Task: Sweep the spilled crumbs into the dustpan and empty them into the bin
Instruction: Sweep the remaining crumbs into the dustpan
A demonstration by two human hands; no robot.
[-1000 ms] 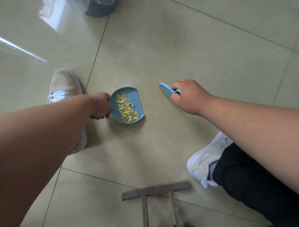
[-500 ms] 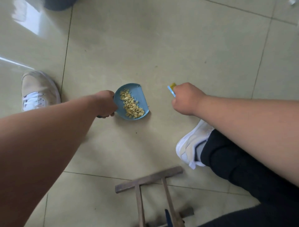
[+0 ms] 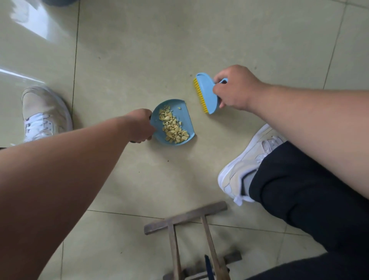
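A small blue dustpan [image 3: 184, 118] lies on the tiled floor with a heap of pale yellow crumbs [image 3: 172, 126] inside it. My left hand [image 3: 139, 125] grips its handle, which the hand hides. My right hand [image 3: 234, 88] holds a blue brush [image 3: 206, 93] with yellow bristles, just right of and beyond the pan, bristles turned toward the left. Brush and pan are apart. A dark rounded object, perhaps the bin [image 3: 58, 2], peeks in at the top left edge.
My left shoe [image 3: 43, 114] stands to the left and my right shoe [image 3: 247, 159] with a dark trouser leg [image 3: 303, 199] to the right. A wooden frame [image 3: 185, 217] lies on the floor near the bottom. Glossy tiles stretch beyond the hands.
My right hand has turned the brush so its blue back and yellow bristles show, and lifted it slightly away. The view shifted; the dustpan with crumbs stays in my left hand.
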